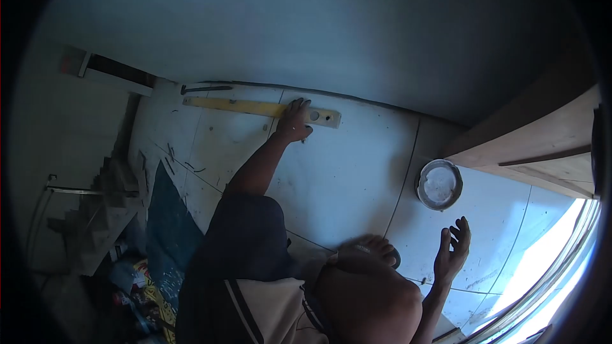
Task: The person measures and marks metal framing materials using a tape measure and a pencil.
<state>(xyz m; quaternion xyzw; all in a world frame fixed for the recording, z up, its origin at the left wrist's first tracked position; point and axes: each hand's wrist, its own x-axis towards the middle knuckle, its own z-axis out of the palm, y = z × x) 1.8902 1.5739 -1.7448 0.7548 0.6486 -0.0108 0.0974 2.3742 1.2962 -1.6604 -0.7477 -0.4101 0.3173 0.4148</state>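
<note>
A long yellow spirit level (248, 107) lies on the tiled floor close to the wall's foot. My left hand (294, 121) grips it near its right end, fingers reaching over the far edge and thumb on the near side. Off to the right, my right hand (454, 251) is raised with its fingers apart and slightly curled, holding nothing. Just beyond that hand stands a round tub (440, 185) with whitish material inside; the two do not touch. A dark, hooked bar (207, 89) rests on the floor beyond the level's left end.
The wall (319, 32) rises along the far side. A wooden panel structure (535, 146) stands at the right, beside a bright opening. Dark cloth (169, 229) and a colourful bag (150, 290) lie at the lower left. My sandalled foot (376, 251) is on the tiles.
</note>
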